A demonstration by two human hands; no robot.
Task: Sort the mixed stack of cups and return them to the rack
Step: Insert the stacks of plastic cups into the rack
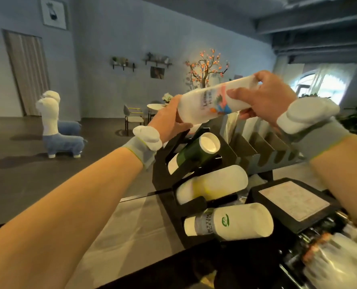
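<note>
Black rack sits directly below the grip; racked stacks lie tilted in three slots. Above the top slot, mixed cup stack held slanted. Left hand wraps lower end, right hand clamps upper end.

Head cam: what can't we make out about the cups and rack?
Head view:
- held cup stack: cup count; blurred, ends covered by left hand and right hand.
- middle stack: print smeared by blur.
- rack top slot: behind left hand.
- card: text too blurred.
</note>
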